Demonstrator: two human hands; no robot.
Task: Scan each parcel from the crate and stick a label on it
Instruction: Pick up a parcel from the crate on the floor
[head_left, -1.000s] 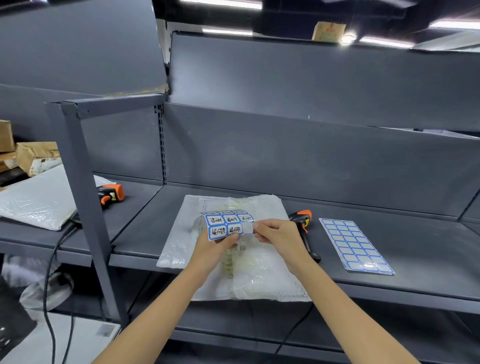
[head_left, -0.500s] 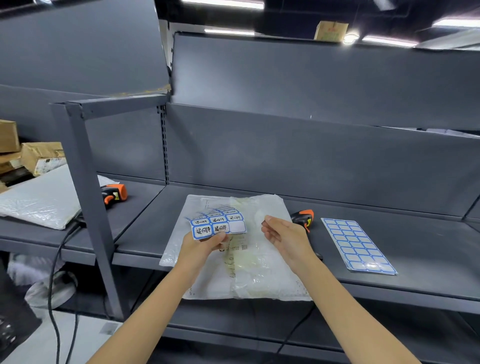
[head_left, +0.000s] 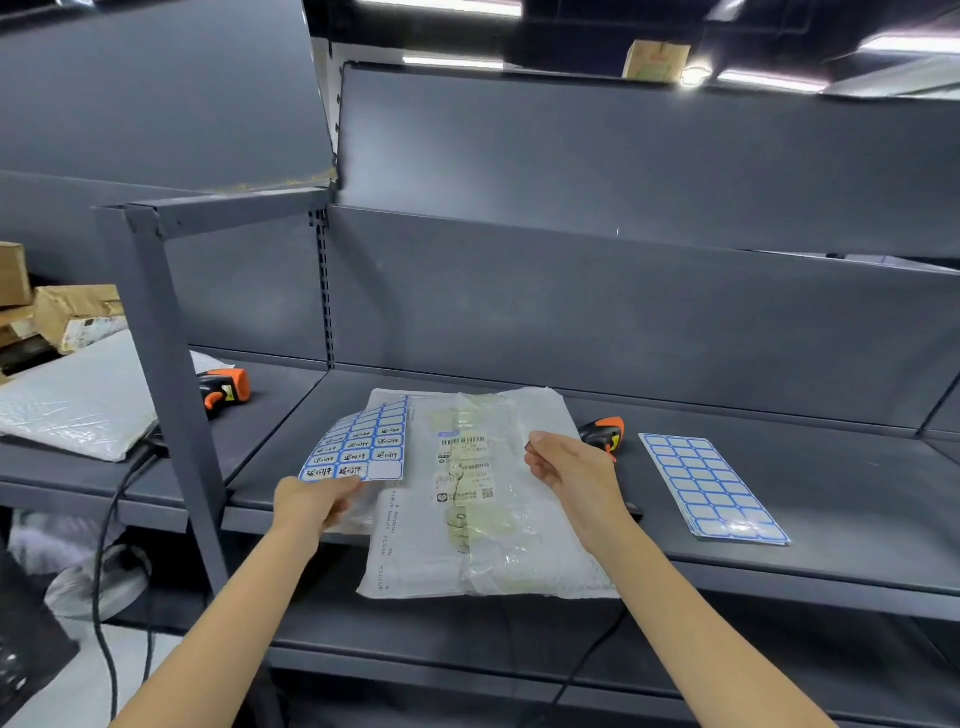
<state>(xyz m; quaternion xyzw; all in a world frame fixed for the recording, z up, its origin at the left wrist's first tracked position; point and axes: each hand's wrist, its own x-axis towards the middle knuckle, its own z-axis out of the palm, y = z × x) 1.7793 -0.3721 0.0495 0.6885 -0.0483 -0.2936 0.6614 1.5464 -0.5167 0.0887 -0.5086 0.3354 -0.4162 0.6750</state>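
The left hand (head_left: 317, 503) pinches the near edge of a thin sheet (head_left: 363, 447) of blue-bordered labels, while the right hand (head_left: 571, 475) hovers with fingers (head_left: 540, 441) loosely curled over the crinkly white plastic parcel (head_left: 483, 545) lying flat on the grey metal shelf (head_left: 831, 519).

Two bare forearms, no sleeves, bare hands

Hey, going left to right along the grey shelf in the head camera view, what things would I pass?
Brown cardboard boxes → flat silvery-white mailer bag → orange-and-black handheld scanner → handwritten blue-bordered label sheet held by the left hand → translucent white plastic parcel → right hand → blank blue-bordered label sheet.
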